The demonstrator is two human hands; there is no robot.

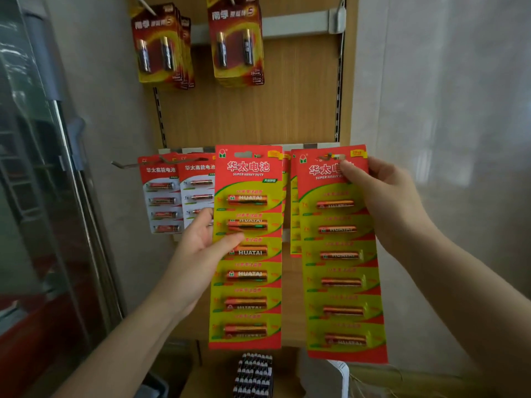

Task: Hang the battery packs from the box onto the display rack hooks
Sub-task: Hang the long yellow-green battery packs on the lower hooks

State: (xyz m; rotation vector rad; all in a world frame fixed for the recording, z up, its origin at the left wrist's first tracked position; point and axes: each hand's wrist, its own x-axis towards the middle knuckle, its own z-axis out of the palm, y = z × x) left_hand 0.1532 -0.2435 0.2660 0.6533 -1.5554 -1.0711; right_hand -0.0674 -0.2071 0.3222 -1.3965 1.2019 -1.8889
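I hold two long red-and-yellow HUATAI battery packs upright in front of the wooden display rack. My left hand grips the left pack at its left edge, thumb across the front. My right hand pinches the right pack near its top right corner. A hook tip shows at that pack's hanging hole. More packs of the same kind hang behind, between the two held ones.
Smaller red-and-white battery packs hang on a hook at the left. Two stacks of red two-battery cards hang on the upper rail. A glass-door cabinet stands left. Loose dark batteries sit below.
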